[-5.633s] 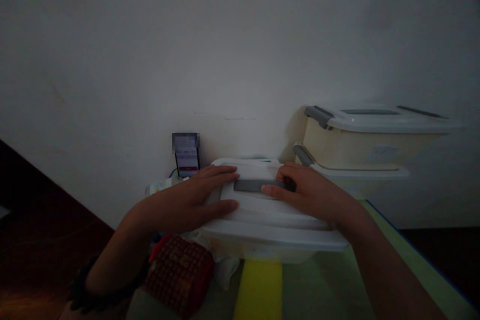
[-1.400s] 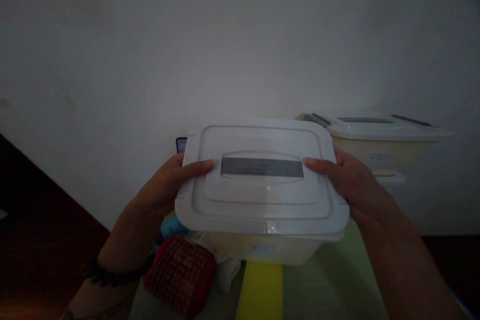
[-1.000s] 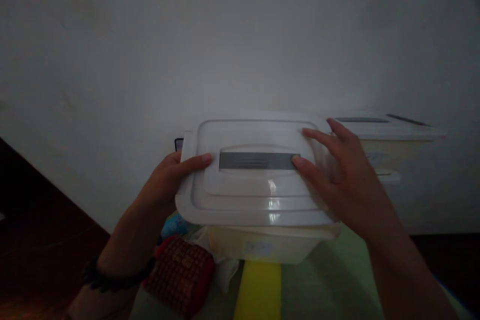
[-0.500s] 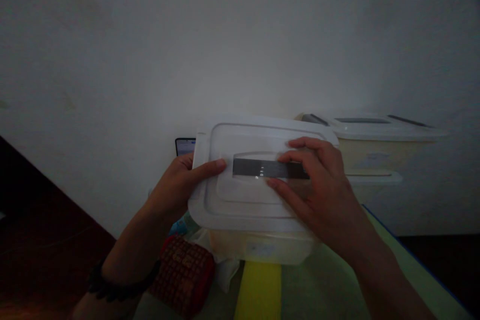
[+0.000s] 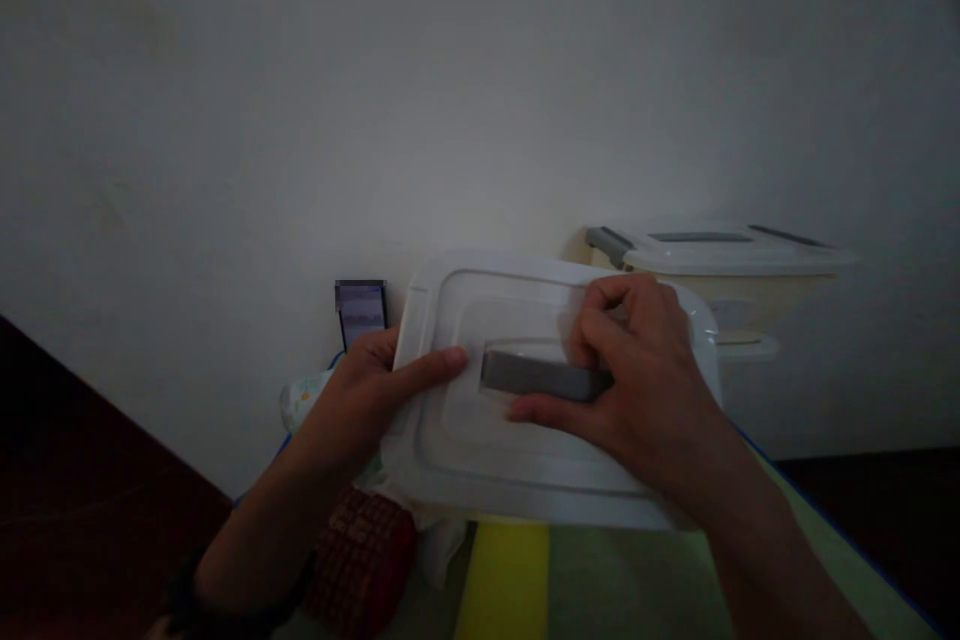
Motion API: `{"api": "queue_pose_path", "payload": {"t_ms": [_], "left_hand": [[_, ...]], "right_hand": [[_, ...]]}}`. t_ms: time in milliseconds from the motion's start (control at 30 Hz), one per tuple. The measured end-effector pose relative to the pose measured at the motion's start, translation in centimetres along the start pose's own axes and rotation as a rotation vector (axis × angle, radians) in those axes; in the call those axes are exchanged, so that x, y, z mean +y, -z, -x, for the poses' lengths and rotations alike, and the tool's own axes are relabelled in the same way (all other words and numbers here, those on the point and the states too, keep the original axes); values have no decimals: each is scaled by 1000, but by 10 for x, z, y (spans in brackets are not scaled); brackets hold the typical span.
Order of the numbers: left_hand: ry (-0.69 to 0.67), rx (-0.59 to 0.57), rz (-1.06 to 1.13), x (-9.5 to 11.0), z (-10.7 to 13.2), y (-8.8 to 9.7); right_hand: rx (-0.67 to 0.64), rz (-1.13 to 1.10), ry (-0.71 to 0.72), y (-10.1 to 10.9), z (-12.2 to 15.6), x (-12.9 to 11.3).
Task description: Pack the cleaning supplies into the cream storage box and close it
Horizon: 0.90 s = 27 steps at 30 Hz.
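In front of me is a white plastic lid (image 5: 525, 475) with a raised rim and a grey strip handle (image 5: 536, 375) set in its middle. My left hand (image 5: 382, 370) holds the lid's left edge, thumb on top and fingers underneath. My right hand (image 5: 637, 360) is closed over the right part of the grey handle, fingertips curled at its far side and thumb stretched along the near side. The lid's top leans towards me, and whatever is below it is hidden.
A second lidded box (image 5: 735, 290) stands at the right by the wall. A phone (image 5: 363, 313) is propped behind my left hand. Nearer lie a red patterned pouch (image 5: 360, 560), white crumpled material (image 5: 442, 545) and a yellow strip (image 5: 504, 580) on a green surface (image 5: 630, 580).
The lid has tilted more towards me, and the box body below it has gone out of sight. My right fingers have curled round the handle, which now stands up slightly.
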<state>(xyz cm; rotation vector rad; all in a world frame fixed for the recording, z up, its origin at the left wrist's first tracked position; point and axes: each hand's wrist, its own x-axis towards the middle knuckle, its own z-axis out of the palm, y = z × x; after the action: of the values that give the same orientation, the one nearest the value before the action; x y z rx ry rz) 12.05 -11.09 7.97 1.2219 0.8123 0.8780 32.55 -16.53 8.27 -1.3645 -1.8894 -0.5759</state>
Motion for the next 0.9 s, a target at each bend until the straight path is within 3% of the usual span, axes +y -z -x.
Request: {"api": "queue_pose_path", "payload": {"t_ms": [267, 567, 900], "left_hand": [[-22, -23, 23, -3, -1, 3], [-42, 17, -56, -3, 1, 4], [-49, 27, -55, -3, -2, 3]], "right_hand": [[-101, -43, 56, 0, 1, 0], [-95, -231, 84, 1, -1, 5], [-70, -249, 110, 0, 0, 8]]}}
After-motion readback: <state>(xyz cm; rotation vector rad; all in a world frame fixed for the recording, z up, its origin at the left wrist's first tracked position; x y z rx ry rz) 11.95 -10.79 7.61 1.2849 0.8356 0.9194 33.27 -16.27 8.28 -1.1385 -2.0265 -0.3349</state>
